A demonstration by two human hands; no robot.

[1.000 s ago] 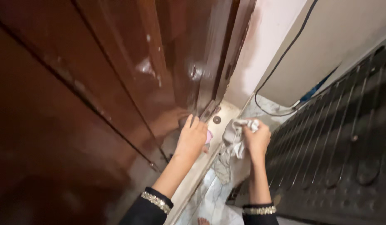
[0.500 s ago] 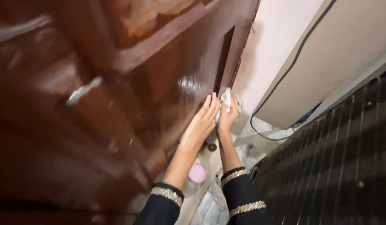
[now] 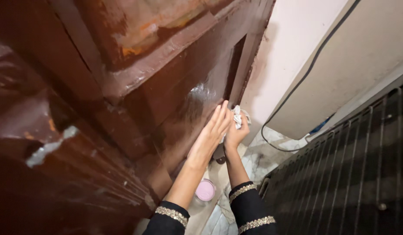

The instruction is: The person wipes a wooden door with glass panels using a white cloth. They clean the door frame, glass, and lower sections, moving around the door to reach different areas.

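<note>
Here, crumpled white cloth [image 3: 238, 116] bunched in the right hand [image 3: 235, 130], fingers closed round it, at the edge of a glossy brown door [image 3: 184, 95], left hand [image 3: 214, 130] open, flat on the door, touching the cloth, pink-lidded jar [image 3: 205, 190] on the floor below, black wire grille [image 3: 349, 174] at right, black cable [image 3: 297, 87] on the wall.

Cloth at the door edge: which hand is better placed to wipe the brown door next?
Probably the right hand: it grips the white cloth beside the door. The left hand lies flat, empty, on the panel.
</note>
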